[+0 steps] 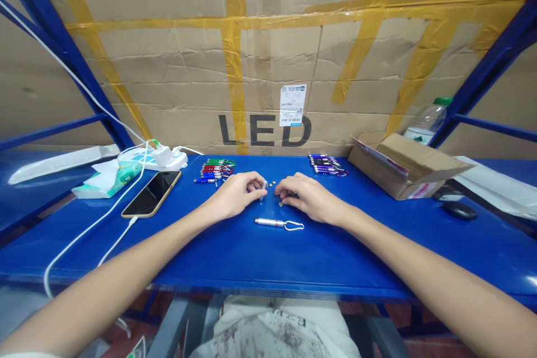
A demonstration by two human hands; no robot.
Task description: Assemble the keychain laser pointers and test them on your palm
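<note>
My left hand [235, 194] rests on the blue table [235, 246] with its fingers pinched on a small silver part [263, 188]. My right hand [305, 196] lies just to the right, fingers curled over several tiny button cells [272, 183]; what it grips is hidden. A silver keychain flashlight [271, 222] with a carabiner clip lies on the table just in front of both hands.
A pile of coloured keychain flashlights [216, 170] lies at the back left, a purple pile [326, 164] at the back right. A phone [151, 193] on a white cable, a power strip [157, 158], tissues [107, 179], an open cardboard box [403, 170], a bottle [428, 120] and a mouse [459, 210] surround them.
</note>
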